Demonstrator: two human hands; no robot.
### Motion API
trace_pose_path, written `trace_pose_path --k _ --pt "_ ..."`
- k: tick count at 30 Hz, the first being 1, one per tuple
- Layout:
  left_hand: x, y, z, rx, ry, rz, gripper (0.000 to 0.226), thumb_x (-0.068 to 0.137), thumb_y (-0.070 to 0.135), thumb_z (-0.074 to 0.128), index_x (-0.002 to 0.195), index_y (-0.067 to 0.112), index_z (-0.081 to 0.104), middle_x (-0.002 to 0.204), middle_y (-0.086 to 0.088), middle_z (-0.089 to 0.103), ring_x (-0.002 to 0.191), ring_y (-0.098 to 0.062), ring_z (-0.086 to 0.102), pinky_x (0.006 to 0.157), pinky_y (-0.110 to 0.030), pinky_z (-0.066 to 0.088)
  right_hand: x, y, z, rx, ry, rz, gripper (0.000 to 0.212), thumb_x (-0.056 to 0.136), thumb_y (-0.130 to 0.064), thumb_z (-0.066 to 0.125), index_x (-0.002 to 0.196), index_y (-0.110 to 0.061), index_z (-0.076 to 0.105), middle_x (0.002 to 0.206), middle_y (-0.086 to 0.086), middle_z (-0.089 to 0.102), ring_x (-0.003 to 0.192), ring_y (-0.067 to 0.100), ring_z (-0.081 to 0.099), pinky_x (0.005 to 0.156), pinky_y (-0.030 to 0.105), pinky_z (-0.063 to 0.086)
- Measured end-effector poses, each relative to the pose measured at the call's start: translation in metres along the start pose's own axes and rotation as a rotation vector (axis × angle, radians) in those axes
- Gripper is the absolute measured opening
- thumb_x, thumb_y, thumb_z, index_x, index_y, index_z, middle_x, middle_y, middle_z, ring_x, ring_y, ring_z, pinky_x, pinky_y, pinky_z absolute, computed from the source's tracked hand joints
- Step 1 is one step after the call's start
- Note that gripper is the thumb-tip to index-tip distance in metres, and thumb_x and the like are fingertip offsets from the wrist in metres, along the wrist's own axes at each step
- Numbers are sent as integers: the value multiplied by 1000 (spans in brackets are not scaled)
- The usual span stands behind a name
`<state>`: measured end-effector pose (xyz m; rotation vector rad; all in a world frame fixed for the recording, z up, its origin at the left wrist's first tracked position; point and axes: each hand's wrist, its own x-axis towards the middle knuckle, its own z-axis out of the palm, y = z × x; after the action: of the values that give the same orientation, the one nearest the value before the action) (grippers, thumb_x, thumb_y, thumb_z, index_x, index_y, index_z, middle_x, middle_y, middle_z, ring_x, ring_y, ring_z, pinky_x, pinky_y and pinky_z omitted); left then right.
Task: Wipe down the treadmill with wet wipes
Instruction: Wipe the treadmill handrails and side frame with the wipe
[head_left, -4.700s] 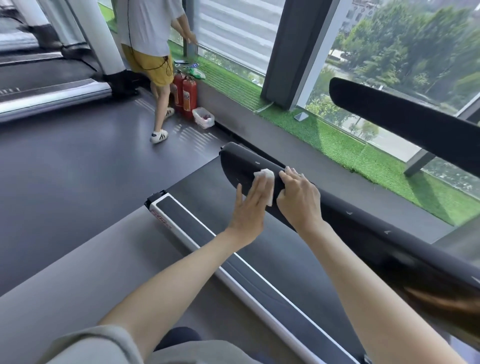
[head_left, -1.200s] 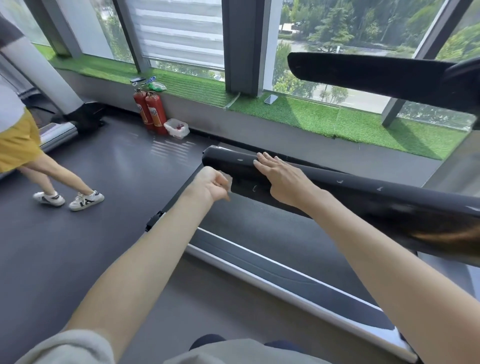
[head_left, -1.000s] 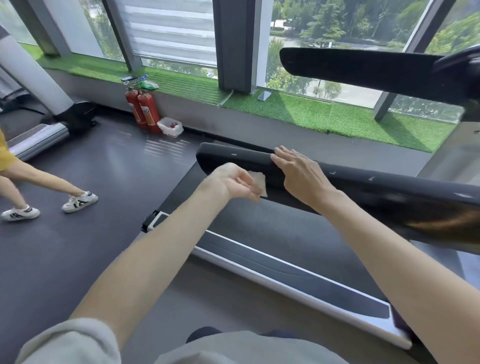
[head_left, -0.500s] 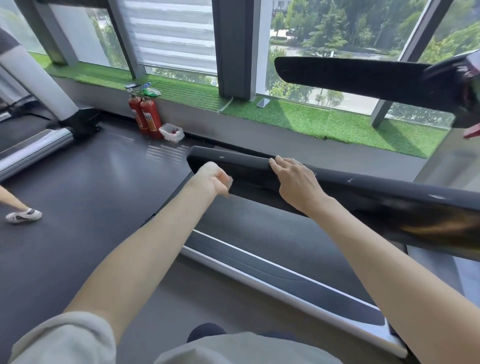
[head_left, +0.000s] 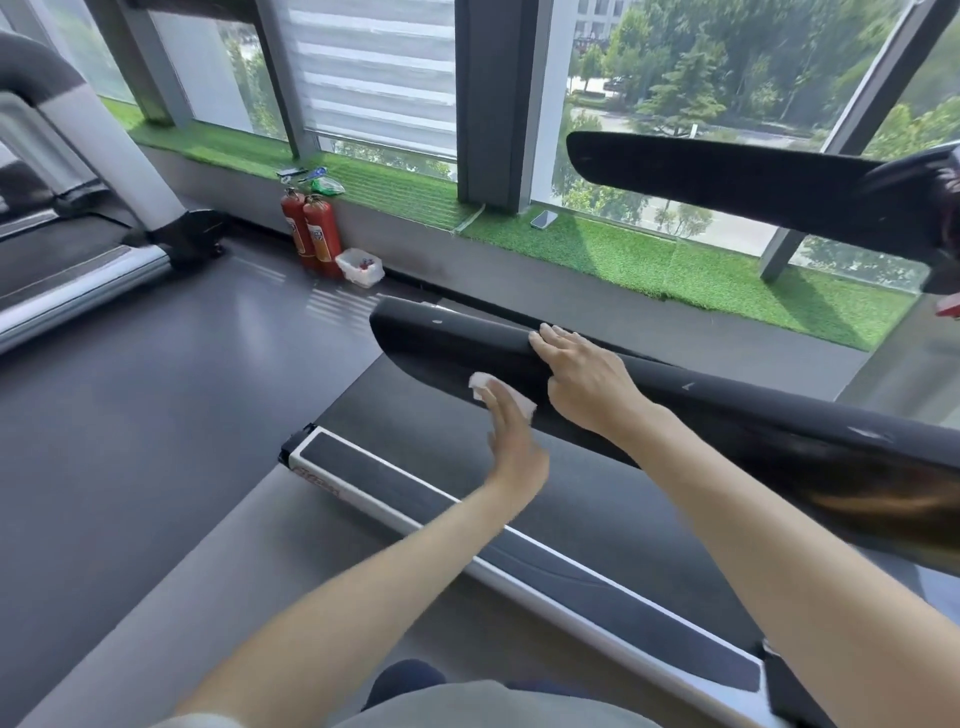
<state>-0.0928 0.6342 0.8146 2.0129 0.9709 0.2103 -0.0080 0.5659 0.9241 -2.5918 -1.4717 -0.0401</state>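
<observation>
— Where is the wet wipe (head_left: 480, 384) now?

— We have it flat against the inner face of the treadmill's near handrail (head_left: 441, 338), close to the rail's rounded free end. Half a second ago our left hand (head_left: 511, 441) was a fist with the wipe bunched inside. Now the fingers are straight and press the wipe, spread out, onto the rail. White corners show on either side of the fingers.

— So the wiping is under way?

— We judge it so: with the wipe spread, more of it meets the rail. This looks like a stroke along the rail's side face.

— And the other hand?

— Our right hand (head_left: 582, 376) lies on top of the same rail, just beside the wipe. Its fingers are loosely extended over the rail's top edge, steadying and gripping nothing.

— Describe the surfaces.

— The handrail is a long, matte black bar with a few pale scuffs. Below it lie the dull grey treadmill belt (head_left: 395, 410) and a silver-edged side rail (head_left: 467, 499).
</observation>
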Motion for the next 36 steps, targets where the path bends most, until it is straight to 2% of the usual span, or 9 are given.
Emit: trace_pose_path --k 1,3,7,11,14,19,23,28,36 --pt "-19 6 8 -61 -155 87 86 87 -16 31 148 12 -23 156 -1 -26 146 -15 -5 119 -39 12 2 2 -4 17 -39 -7 62 89 -1 36 149 -14 28 158 1 21 145 12 16 114 27 18" --pt "-29 17 -5 -147 -124 174 97 85 -20 30 136 24 -40 142 7 -48 146 -14 -10 120 -42 1 5 7 -13 54 -117 -13 62 90 -3 35 150 -17 28 158 -2 17 145 8 14 112 23 17" --pt "15 10 -35 -130 164 99 96 90 -12 43 138 13 -37 148 -7 -41 147 -26 -4 119 -45 7 3 10 -16 89 -151 -23 64 89 -3 36 151 -19 26 159 -4 15 145 6 11 112 20 12" --pt "-10 8 -5 83 157 341 125 74 -21 54 131 23 -49 152 -6 -36 142 -38 14 111 -56 26 3 12 -13 100 -149 -36 66 88 0 36 151 -18 25 159 -4 14 145 5 10 113 19 11" --pt "-27 -7 15 303 -23 587 122 72 -24 46 128 26 -50 133 5 -58 139 -22 -32 115 -59 -1 5 18 -17 130 -176 -38 67 87 1 38 150 -20 29 158 -5 17 145 5 12 111 19 14" --pt "11 -3 -26 80 234 226 105 82 -17 47 137 14 -37 145 1 -43 145 -20 -19 114 -50 -12 7 18 -17 138 -224 -14 74 81 4 37 150 -23 28 159 -7 14 145 8 13 113 25 16" --pt "-2 6 1 138 242 340 122 76 -21 50 128 24 -50 141 9 -50 146 -25 -1 113 -52 -10 8 18 -15 121 -229 -3 76 81 5 37 151 -24 25 159 -6 12 146 10 12 114 26 14" --pt "-28 -19 44 419 38 639 114 77 -16 49 130 22 -44 140 5 -49 125 -12 -51 105 -50 -24 8 19 -17 118 -225 8 75 81 5 37 148 -27 31 157 -11 17 144 16 22 113 31 23" --pt "-32 16 33 44 95 183 104 82 -18 42 134 17 -42 147 -2 -44 144 -19 -24 112 -44 -15 9 19 -24 176 -223 13 71 82 7 37 145 -27 39 155 -11 26 143 14 24 111 28 22"
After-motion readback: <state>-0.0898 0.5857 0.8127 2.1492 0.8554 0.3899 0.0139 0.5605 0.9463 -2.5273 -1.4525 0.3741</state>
